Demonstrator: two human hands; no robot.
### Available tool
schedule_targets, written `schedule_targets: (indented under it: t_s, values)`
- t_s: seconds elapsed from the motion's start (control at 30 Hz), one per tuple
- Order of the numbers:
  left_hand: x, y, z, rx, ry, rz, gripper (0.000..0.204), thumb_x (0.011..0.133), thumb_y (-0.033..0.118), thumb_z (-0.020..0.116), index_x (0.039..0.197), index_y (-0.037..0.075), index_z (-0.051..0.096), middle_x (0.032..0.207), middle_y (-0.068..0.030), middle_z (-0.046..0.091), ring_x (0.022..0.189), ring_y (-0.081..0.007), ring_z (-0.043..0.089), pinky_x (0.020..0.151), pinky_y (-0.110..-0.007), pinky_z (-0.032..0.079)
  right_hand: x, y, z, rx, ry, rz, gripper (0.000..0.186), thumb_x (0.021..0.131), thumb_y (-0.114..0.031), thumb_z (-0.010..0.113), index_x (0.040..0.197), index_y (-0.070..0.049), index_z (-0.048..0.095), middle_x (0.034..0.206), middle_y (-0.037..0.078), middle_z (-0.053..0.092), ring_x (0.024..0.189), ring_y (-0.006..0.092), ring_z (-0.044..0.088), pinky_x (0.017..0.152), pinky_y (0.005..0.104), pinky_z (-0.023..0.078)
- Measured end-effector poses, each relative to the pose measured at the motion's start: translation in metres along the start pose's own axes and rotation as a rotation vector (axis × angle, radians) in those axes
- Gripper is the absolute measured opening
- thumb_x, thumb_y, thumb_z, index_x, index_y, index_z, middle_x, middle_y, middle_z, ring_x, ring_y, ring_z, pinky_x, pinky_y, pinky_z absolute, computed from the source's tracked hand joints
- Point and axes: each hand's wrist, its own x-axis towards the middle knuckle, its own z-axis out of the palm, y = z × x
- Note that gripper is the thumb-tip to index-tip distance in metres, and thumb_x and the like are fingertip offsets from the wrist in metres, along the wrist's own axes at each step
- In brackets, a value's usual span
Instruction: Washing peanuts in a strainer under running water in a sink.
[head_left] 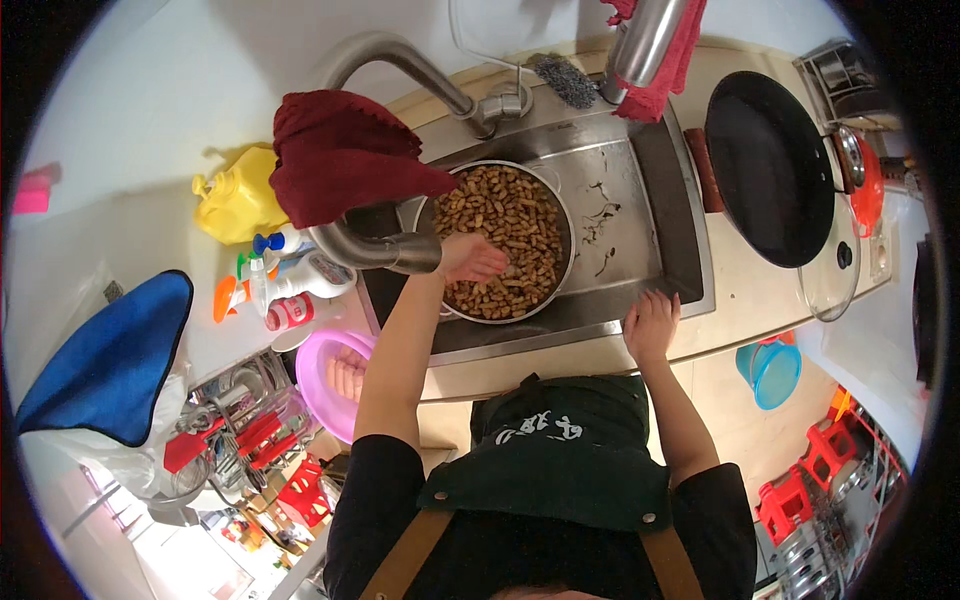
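Observation:
A round metal pot [570, 245] stands in the left part of the steel sink [640, 200], filled with brown unshelled peanuts [510, 215]. My left hand [473, 258] reaches under the faucet [395, 252] and over the pot, its fingers stretched out at the surface of the peanuts; nothing shows in its grip. On the front rim of the sink, my right hand [652, 318] lies with its fingers spread and holds nothing. Dark wet scraps [600, 215] are scattered on the sink bottom right of the pot.
A dark red cloth [345, 160] hangs over the faucet. Yellow jug [240, 195] and spray bottles [315, 272] stand to the left, near a pink basin [318, 400] with pale pieces inside. At the right are a black frying pan [770, 170] and a glass lid [832, 285].

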Motion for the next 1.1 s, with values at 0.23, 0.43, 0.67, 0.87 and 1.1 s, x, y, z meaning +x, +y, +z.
schedule_targets:
  t_s: [0.23, 0.43, 0.67, 0.87, 1.1]
  values:
    - [0.025, 0.007, -0.016, 0.092, 0.152, 0.224, 0.041, 0.083, 0.021, 0.038, 0.111, -0.008, 0.046, 0.104, -0.0205, 0.055, 0.099, -0.0261, 0.052, 0.087, -0.036, 0.039, 0.003, -0.004, -0.003, 0.014, 0.025, 0.040, 0.022, 0.074, -0.017, 0.051, 0.087, -0.001, 0.057, 0.094, 0.012, 0.057, 0.097, 0.0270, 0.049, 0.095, 0.0479, 0.026]
    - [0.059, 0.025, -0.015, 0.740, 0.900, 0.574, 0.042, 0.079, 0.024, 0.051, 0.115, 0.004, 0.045, 0.099, -0.0224, 0.052, 0.095, -0.0339, 0.049, 0.081, -0.037, 0.038, -0.001, 0.000, -0.003, -0.001, -0.036, 0.084, 0.019, 0.072, -0.016, 0.051, 0.084, -0.003, 0.058, 0.091, 0.010, 0.058, 0.095, 0.0256, 0.049, 0.095, 0.0465, 0.026]
    - [0.087, 0.037, -0.006, 1.414, 1.007, 0.361, 0.069, 0.066, 0.056, 0.059, 0.120, 0.016, 0.044, 0.126, -0.0176, 0.032, 0.116, -0.0380, 0.028, 0.095, -0.054, 0.020, 0.003, -0.001, -0.002, 0.033, 0.012, 0.070, 0.018, 0.068, -0.016, 0.053, 0.080, -0.003, 0.057, 0.085, 0.010, 0.058, 0.091, 0.0262, 0.050, 0.094, 0.0472, 0.028]
    - [0.075, 0.028, 0.009, 1.510, 0.785, 0.341, 0.047, 0.071, 0.036, 0.062, 0.111, 0.014, 0.051, 0.125, -0.0165, 0.034, 0.118, -0.0369, 0.027, 0.092, -0.054, 0.027, 0.003, -0.001, 0.000, 0.037, 0.040, 0.073, 0.018, 0.068, -0.015, 0.054, 0.079, -0.001, 0.057, 0.084, 0.011, 0.057, 0.088, 0.0272, 0.051, 0.093, 0.0479, 0.030]
    - [0.046, -0.005, 0.035, 1.643, 0.798, 0.582, 0.028, 0.066, 0.021, 0.064, 0.093, 0.013, 0.061, 0.115, -0.0134, 0.040, 0.103, -0.0320, 0.039, 0.082, -0.047, 0.036, 0.004, 0.000, -0.001, 0.041, 0.020, 0.087, 0.019, 0.067, -0.015, 0.054, 0.080, -0.001, 0.057, 0.083, 0.012, 0.057, 0.089, 0.0275, 0.051, 0.093, 0.0478, 0.030]
